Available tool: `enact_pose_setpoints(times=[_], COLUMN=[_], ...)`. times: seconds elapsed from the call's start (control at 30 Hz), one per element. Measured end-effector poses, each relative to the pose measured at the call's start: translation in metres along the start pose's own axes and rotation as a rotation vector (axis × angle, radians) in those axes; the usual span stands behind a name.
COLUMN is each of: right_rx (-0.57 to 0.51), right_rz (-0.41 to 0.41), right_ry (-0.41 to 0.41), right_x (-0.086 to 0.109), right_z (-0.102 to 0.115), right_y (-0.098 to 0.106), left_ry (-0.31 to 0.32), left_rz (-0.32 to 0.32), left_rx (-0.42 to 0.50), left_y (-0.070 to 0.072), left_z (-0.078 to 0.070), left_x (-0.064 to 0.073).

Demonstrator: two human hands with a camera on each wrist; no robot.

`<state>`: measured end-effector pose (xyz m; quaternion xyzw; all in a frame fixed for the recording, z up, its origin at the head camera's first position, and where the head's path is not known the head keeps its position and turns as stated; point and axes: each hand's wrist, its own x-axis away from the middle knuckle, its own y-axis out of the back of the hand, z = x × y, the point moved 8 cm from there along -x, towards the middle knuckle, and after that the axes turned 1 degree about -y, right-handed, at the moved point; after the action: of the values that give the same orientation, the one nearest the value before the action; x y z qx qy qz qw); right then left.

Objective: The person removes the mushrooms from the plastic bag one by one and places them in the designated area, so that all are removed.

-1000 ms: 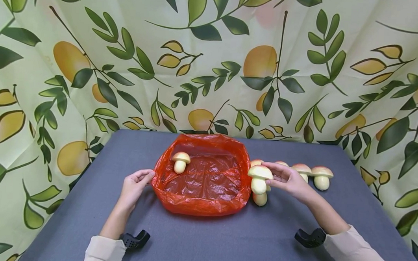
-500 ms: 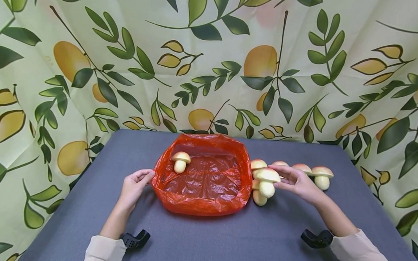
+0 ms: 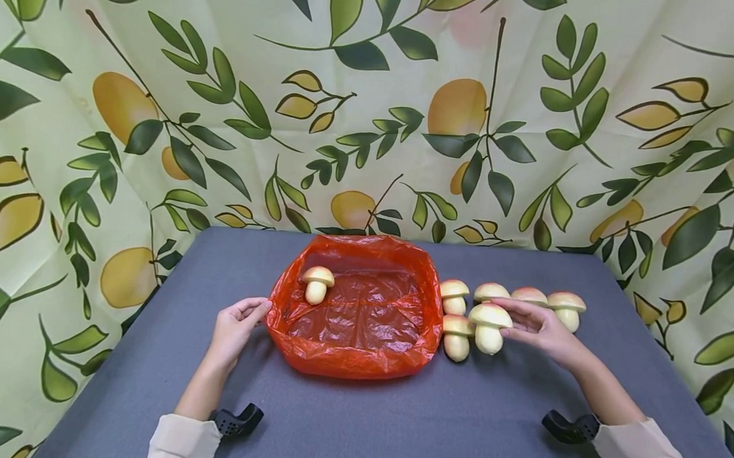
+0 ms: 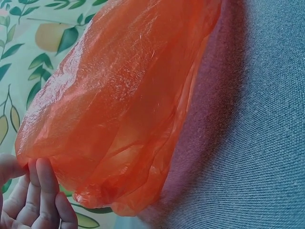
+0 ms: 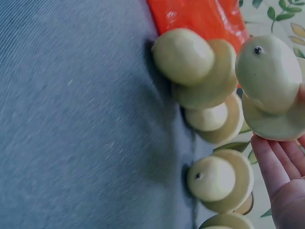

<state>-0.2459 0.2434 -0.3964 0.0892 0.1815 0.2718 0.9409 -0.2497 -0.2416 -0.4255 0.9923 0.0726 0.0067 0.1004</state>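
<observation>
My left hand [image 3: 237,329] pinches the left rim of a red plastic bag [image 3: 354,363], which stands wide-mouthed on the table. In the left wrist view, thumb and fingertips meet on the edge of the thin film. One toy mushroom [image 3: 317,285] lies inside the bag on its left side. To the right of the bag, my right hand [image 3: 539,328] holds another toy mushroom [image 3: 490,327] by its cap, stem downward. The right wrist view has this held mushroom [image 5: 269,74] above the tabletop, apart from the others.
Several more toy mushrooms stand on the grey-blue table [image 3: 363,429]: a near one [image 3: 457,337] and a far one [image 3: 454,296] beside the bag, others in a back row ending at a rightmost mushroom [image 3: 566,310]. A leaf-patterned cloth [image 3: 387,85] hangs behind.
My right hand has moved to the right with its mushroom, away from the bag's right rim, uncovering the mushrooms beside the bag. The left hand and the bag keep their place.
</observation>
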Motion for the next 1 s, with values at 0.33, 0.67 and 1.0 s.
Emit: enact_pose_setpoints(times=[0.33,0.67,1.0], right_rx=[0.023,0.015,0.016], right_rz=[-0.045,-0.027,-0.012], right_ry=[-0.055,-0.090,-0.068], right_x=[0.014,0.021,0.024], right_z=[-0.016,-0.032,-0.042], right_y=[0.011,0.013,0.012], left_ry=[0.010,-0.004,-0.005], left_rz=[-0.006,-0.001,0.007], left_rx=[-0.010,-0.004,-0.020], left_y=[0.001,0.002,0.002], left_z=[0.000,-0.001,0.001], left_x=[0.000,0.001,0.001])
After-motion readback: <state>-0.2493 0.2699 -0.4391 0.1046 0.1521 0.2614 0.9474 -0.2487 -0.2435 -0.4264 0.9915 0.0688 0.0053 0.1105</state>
